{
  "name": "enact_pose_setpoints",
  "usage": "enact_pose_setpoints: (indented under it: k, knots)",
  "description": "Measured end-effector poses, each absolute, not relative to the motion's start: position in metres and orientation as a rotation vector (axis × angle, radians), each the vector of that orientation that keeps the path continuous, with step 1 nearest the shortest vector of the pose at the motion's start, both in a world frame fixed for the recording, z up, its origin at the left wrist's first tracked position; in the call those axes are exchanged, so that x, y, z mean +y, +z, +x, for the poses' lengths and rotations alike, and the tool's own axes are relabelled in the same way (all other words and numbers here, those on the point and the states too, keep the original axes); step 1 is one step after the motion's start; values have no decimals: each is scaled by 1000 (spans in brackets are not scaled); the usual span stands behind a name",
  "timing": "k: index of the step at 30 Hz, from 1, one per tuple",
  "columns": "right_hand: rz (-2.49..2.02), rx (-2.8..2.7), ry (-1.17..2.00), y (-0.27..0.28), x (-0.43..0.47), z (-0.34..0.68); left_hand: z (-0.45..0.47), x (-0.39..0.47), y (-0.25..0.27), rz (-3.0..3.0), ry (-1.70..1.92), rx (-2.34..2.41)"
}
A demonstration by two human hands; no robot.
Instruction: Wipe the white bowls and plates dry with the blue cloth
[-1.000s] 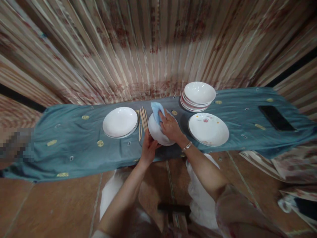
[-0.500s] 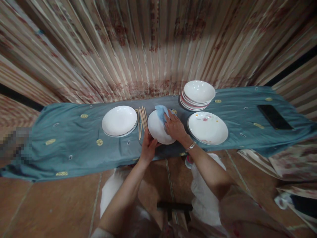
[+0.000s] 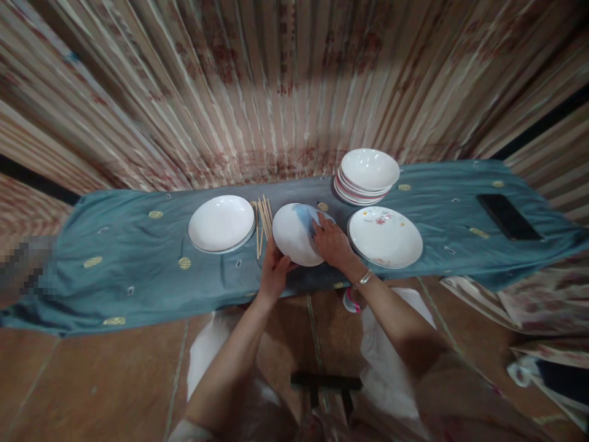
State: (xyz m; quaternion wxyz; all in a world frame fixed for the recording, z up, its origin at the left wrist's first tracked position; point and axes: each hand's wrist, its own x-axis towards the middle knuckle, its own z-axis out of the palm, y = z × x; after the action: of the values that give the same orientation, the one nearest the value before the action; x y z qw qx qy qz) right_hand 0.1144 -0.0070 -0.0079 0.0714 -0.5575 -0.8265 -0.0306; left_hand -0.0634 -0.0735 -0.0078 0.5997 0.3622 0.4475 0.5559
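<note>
A white plate [image 3: 294, 239] is held at the near middle of the cloth-covered table. My left hand [image 3: 275, 268] grips its lower left rim, thumb on top and fingers partly hidden beneath. On the plate's right side, my right hand [image 3: 332, 243] presses a light blue cloth [image 3: 304, 218] against the surface, with its fingers over the cloth. Just left of the plate lie several wooden chopsticks [image 3: 264, 222]. Further left is a small stack of white plates [image 3: 221, 223]. To the right sits a plate with a floral pattern [image 3: 385, 238].
Several stacked white bowls [image 3: 370, 170] stand at the back right of the teal tablecloth [image 3: 151, 276]. A dark phone-like slab [image 3: 508, 217] lies at the far right. Pleated curtains [image 3: 257, 92] hang behind the table. Below is a tiled floor [image 3: 115, 380].
My right hand has slid the blue cloth a little to the right and down over the plate. My left hand keeps its hold on the rim, and the other dishes stay put.
</note>
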Motion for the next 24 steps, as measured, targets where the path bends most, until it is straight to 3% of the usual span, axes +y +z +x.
enact_pose_setpoints:
  k: [9, 24]
  knots:
    - [-1643, -2638, -105, -6, -22, 122, -64, -71, -10, 840, 1307, 1040]
    - [-1550, -2648, 165, 14, -52, 125, -62, -74, 2, 793, 1301, 1020]
